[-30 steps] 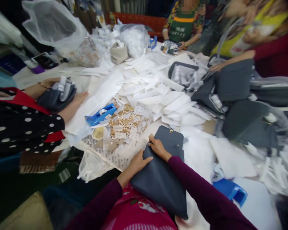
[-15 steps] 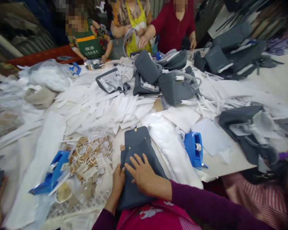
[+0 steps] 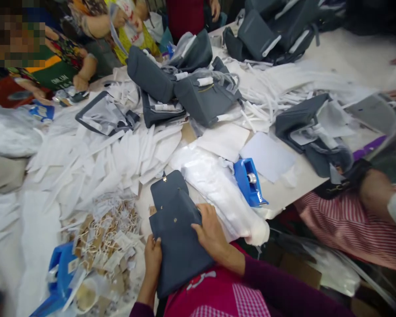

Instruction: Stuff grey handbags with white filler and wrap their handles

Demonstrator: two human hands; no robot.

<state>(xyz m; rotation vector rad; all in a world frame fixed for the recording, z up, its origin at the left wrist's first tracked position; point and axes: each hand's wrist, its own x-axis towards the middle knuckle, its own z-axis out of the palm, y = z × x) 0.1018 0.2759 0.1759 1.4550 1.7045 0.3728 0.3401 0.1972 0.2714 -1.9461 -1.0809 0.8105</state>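
A dark blue-grey handbag (image 3: 181, 246) lies flat against the table's near edge, its flap with a small gold clasp folded out away from me. My left hand (image 3: 152, 255) grips its left edge, thumb on top and fingers underneath. On the opposite edge, my right hand (image 3: 213, 229) holds the upper right side, thumb over the front and fingers curled around. To the left of the bag lies a heap of paper tags with strings (image 3: 110, 237). White sheeting in a long folded roll (image 3: 214, 185) lies just right of it.
Blue tape dispensers stand at the right (image 3: 251, 182) and lower left (image 3: 61, 275). Dark bags (image 3: 201, 97) and white paper strips (image 3: 119, 154) cover the middle. Co-workers stand across the table; another person's arm (image 3: 379, 193) is at the right.
My right hand has gone from lying spread on the bag's front to gripping its right edge. My left hand stays on the left edge. The view has swung right.
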